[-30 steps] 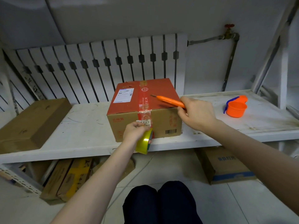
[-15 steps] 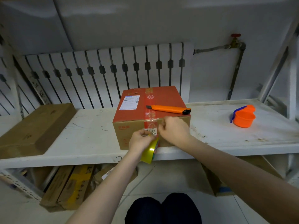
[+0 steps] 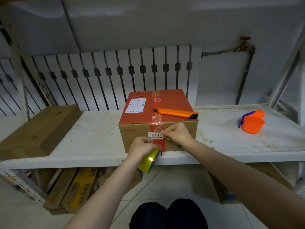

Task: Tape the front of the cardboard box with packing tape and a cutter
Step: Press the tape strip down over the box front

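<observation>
A cardboard box point(image 3: 137, 138) with a red top stands at the front edge of the white shelf point(image 3: 92, 146). An orange cutter point(image 3: 175, 112) lies on the box top, near its right front corner. My left hand point(image 3: 141, 147) grips a roll of packing tape point(image 3: 149, 161) just below the box's front face. My right hand point(image 3: 177, 133) pinches clear tape against the front face, beside a white label reading 8737 point(image 3: 155, 135). Clear tape runs over the top front edge down the red strip.
A flat brown box point(image 3: 38, 129) lies on the shelf's left part. An orange cup with a blue handle point(image 3: 251, 122) stands at the right. A radiator point(image 3: 115, 76) and a pipe with a valve are behind. More boxes lie on the floor under the shelf.
My right hand laid the cutter on the box top, then came down to the front face and took hold of the tape. My left hand stayed on the roll.
</observation>
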### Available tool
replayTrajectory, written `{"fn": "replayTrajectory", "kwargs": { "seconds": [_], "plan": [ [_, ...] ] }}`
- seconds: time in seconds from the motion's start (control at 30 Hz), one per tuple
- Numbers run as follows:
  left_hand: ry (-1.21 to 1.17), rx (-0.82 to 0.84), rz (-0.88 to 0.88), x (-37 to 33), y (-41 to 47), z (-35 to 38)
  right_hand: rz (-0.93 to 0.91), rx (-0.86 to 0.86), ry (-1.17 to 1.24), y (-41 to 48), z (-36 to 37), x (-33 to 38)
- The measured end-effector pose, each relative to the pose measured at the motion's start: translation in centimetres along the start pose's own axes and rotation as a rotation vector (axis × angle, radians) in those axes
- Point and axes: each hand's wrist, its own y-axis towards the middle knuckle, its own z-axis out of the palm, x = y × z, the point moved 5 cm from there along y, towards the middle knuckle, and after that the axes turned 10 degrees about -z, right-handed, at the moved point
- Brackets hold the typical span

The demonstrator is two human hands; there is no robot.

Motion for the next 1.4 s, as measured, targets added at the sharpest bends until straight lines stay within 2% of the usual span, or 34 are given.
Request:
{"fn": "replayTrajectory", "kwargs": {
  "seconds": [0.1,0.17,0.23,0.37,0.43,0.57,0.8,0.9,0.97,1.03,1.1,1.13,1.23,1.3,1.4],
  "plan": [
    [0.032,-0.016,-0.040,1.5,0.0,-1.0,0.046,0.010,0.061,-0.1,-0.2,-0.1],
    [0.074,-0.080,0.004,1.2,-0.4,-2.3,0.091,0.015,0.133,-0.4,-0.3,-0.2],
    [0.100,-0.168,0.088,-0.4,-1.5,-3.7,0.146,0.012,0.194,-0.7,-0.2,-0.5],
    [0.007,-0.287,0.336,-5.8,-4.8,-6.5,0.269,0.010,0.284,-1.1,0.3,-1.1],
    [0.129,-0.414,0.465,-8.4,-6.2,-7.4,0.303,0.012,0.288,-0.9,0.4,-1.2],
    [0.540,-0.645,0.631,-11.5,-6.0,-7.0,0.300,0.000,0.227,-0.6,0.4,-1.0],
    [0.980,-0.655,0.522,-10.2,1.0,-5.8,0.278,0.005,0.134,-0.2,0.4,-0.8],
    [0.975,-0.638,0.479,-9.8,2.5,-5.9,0.274,0.027,0.125,0.1,0.4,-0.7],
    [0.891,-0.696,0.543,-10.3,1.6,-5.9,0.266,0.040,0.124,0.2,0.4,-0.7],
    [0.873,-0.744,0.721,-10.7,-0.4,-4.7,0.258,0.049,0.122,0.3,0.4,-0.7],
    [0.975,-0.658,0.902,-10.4,-1.8,-2.4,0.252,0.054,0.122,0.4,0.4,-0.6],
    [1.019,-0.594,0.918,-9.9,-1.8,-1.6,0.252,0.056,0.122,0.4,0.4,-0.6],
    [1.030,-0.499,0.744,-8.8,-0.3,-1.5,0.247,0.065,0.113,0.4,0.4,-0.7],
    [1.015,-0.481,0.701,-8.5,0.0,-1.6,0.244,0.061,0.104,0.5,0.2,-0.9],
    [0.881,-0.409,0.599,-7.7,0.4,-1.6,0.242,0.059,0.093,0.5,0.1,-1.0]
  ]
}}
